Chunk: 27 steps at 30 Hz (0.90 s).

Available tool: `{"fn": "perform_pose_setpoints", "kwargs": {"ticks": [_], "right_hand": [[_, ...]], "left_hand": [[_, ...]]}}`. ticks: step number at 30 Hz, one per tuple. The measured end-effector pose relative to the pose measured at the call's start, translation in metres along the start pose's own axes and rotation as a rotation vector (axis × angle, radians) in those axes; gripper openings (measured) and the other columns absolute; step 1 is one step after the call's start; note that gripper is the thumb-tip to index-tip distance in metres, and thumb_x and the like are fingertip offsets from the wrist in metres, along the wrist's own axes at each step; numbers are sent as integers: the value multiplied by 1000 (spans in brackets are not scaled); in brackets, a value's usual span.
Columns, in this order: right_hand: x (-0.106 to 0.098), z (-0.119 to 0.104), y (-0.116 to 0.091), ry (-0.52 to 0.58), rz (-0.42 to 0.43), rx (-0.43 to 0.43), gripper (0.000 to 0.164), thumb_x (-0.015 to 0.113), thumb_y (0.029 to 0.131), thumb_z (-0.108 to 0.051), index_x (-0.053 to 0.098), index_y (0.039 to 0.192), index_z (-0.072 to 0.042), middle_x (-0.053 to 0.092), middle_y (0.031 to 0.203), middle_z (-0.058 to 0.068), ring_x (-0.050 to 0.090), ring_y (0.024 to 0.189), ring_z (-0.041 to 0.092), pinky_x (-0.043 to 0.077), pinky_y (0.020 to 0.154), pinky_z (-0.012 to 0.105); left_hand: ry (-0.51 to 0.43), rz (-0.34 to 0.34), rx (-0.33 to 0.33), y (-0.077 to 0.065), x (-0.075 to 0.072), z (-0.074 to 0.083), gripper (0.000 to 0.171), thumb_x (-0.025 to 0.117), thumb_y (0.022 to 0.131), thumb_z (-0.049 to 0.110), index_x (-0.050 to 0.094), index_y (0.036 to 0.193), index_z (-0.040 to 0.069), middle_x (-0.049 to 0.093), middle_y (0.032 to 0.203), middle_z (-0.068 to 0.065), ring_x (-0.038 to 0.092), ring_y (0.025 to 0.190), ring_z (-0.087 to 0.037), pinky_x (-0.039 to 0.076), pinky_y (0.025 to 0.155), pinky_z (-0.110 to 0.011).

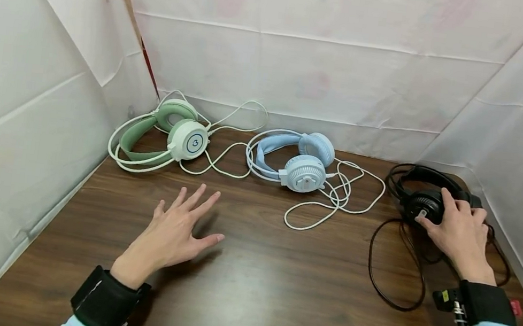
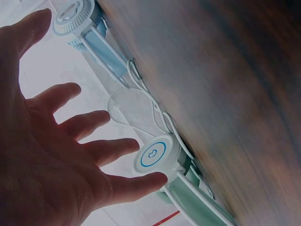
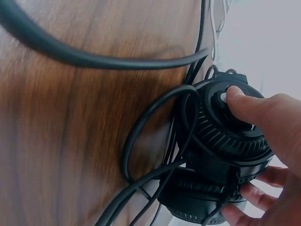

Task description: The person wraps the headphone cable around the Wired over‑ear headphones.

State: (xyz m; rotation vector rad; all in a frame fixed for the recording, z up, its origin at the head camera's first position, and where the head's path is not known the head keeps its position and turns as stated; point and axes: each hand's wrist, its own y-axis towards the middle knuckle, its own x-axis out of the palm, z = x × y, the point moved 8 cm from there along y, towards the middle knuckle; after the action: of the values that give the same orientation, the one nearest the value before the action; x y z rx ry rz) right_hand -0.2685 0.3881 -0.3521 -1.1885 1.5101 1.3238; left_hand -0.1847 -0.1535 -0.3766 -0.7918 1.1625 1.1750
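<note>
At the right end of the table, my right hand (image 1: 463, 237) grips a pair of black headphones (image 3: 221, 136). The thumb presses the outer face of one ear cup while the other fingers reach behind it, as the right wrist view shows. My left hand (image 1: 170, 238) hovers over the table with fingers spread and holds nothing. Beyond its fingertips lies a pair of green and white headphones (image 1: 188, 141) on the left. Light blue headphones (image 1: 304, 174) rest on their side in the middle, between the other two pairs.
A black cable (image 1: 393, 304) loops across the wood table (image 1: 247, 290) near the right hand. The white cable (image 1: 305, 227) of the blue headphones curls in front of them. White sheeting (image 1: 300, 76) walls the back and both sides.
</note>
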Motion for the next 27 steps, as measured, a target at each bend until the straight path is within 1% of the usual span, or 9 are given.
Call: {"fn": "perform_pose_setpoints", "kwargs": {"ticks": [6, 8, 11, 15, 19, 20, 23, 26, 27], "right_hand": [[2, -8, -4, 96, 24, -25, 83, 78, 89, -18, 32, 155, 2, 38, 134, 45, 27, 120, 71, 30, 85, 79], [0, -11, -7, 120, 50, -53, 81, 79, 87, -13, 35, 153, 3, 40, 133, 44, 27, 121, 68, 31, 86, 76], [-4, -17, -12, 135, 103, -98, 78, 80, 84, -6, 39, 150, 3, 43, 132, 42, 29, 120, 64, 36, 76, 74], [-21, -27, -18, 141, 238, -164, 77, 82, 80, 2, 45, 147, 0, 46, 133, 38, 32, 117, 61, 38, 60, 72], [-47, -49, -24, 143, 410, -276, 81, 86, 73, 6, 49, 145, -2, 50, 133, 34, 37, 116, 58, 40, 67, 70], [-53, -55, -26, 145, 449, -305, 79, 86, 75, 4, 50, 145, -3, 51, 133, 33, 38, 115, 57, 40, 70, 69], [-73, -79, -31, 177, 522, -393, 61, 75, 94, -29, 53, 145, -4, 53, 133, 32, 39, 113, 57, 39, 80, 68], [-93, -108, -39, 232, 582, -488, 68, 51, 100, -57, 56, 142, -3, 56, 130, 32, 39, 110, 58, 36, 88, 66], [-99, -119, -42, 253, 598, -520, 69, 47, 101, -59, 57, 141, -3, 57, 128, 32, 39, 109, 58, 35, 90, 65]], "left_hand": [[9, 3, 2, -2, -3, 1, 86, 64, 89, 67, 31, 160, 33, 31, 168, -12, 31, 149, -53, 29, 104, -85], [7, 4, 4, -2, -3, 2, 86, 64, 89, 67, 31, 160, 34, 31, 168, -12, 31, 149, -53, 29, 104, -85], [-3, -2, 2, -3, -3, 3, 86, 64, 89, 67, 31, 161, 34, 30, 168, -11, 31, 149, -53, 29, 103, -86], [-9, -8, 3, -3, -1, 4, 85, 64, 89, 67, 31, 161, 33, 30, 168, -12, 31, 149, -54, 28, 103, -86], [-5, -1, 2, -4, -1, 5, 86, 64, 89, 68, 31, 160, 34, 31, 167, -12, 32, 149, -53, 29, 103, -85], [-10, -2, 3, -3, -1, 6, 86, 64, 89, 68, 31, 160, 34, 31, 168, -11, 32, 149, -53, 29, 103, -85], [-25, 2, 16, 0, -2, 12, 85, 64, 89, 66, 31, 161, 34, 30, 168, -11, 31, 149, -53, 29, 104, -85], [-40, 8, 36, 6, -5, 21, 85, 64, 90, 66, 30, 161, 34, 30, 168, -9, 31, 150, -51, 29, 105, -84], [-43, 16, 44, 9, -7, 24, 84, 64, 90, 65, 30, 161, 34, 30, 168, -9, 31, 150, -50, 29, 106, -83]]}}
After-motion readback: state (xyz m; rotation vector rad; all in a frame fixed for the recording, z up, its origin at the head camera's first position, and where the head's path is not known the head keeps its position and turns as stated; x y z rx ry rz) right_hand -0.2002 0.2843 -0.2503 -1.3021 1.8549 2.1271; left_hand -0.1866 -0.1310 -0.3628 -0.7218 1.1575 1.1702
